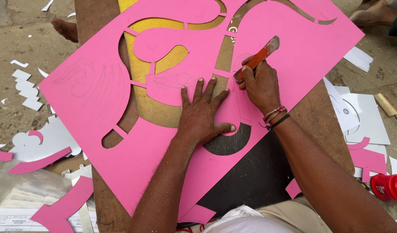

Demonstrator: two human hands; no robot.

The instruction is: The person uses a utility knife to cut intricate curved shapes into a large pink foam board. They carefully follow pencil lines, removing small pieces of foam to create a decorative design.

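A large pink sheet (94,112) with curved cut-out shapes lies across a wooden board (323,125). My left hand (201,115) presses flat on the sheet near its middle, fingers spread. My right hand (261,84) grips an orange utility knife (256,58), its blade end down on the pink sheet just right of my left fingertips. Gold glitter material (140,71) shows through the cut-outs. A dark sheet (250,177) lies under the pink one near me.
Pink and white offcuts (38,162) litter the floor at left and right. A red bottle (388,187) lies at right. Another person's bare feet (65,28) rest at top left and top right. White paper pieces (362,112) sit at right.
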